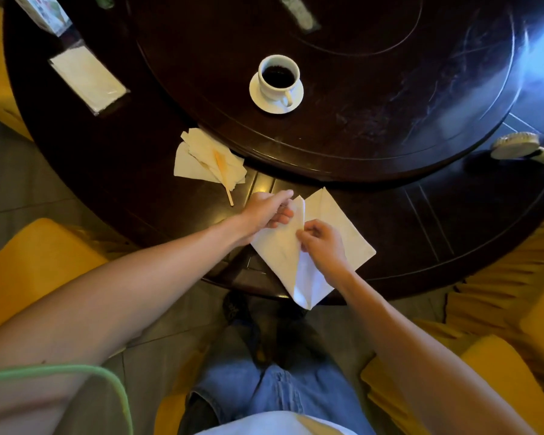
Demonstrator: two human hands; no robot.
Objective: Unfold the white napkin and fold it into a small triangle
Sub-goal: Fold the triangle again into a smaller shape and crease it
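The white napkin [277,249] lies partly folded at the near edge of the dark round table [139,171], one corner hanging over the edge. My left hand [266,210] pinches a raised flap of the napkin at its far left. My right hand [324,246] pinches the same fold near the middle, lying over the napkin's right half.
A pile of folded napkins [198,160] with a wooden stick on it lies to the left. A cup of dark coffee on a saucer [277,84] stands on the raised turntable. A wrapped napkin pack [87,78] is far left, a brush [515,147] far right. Yellow chairs flank me.
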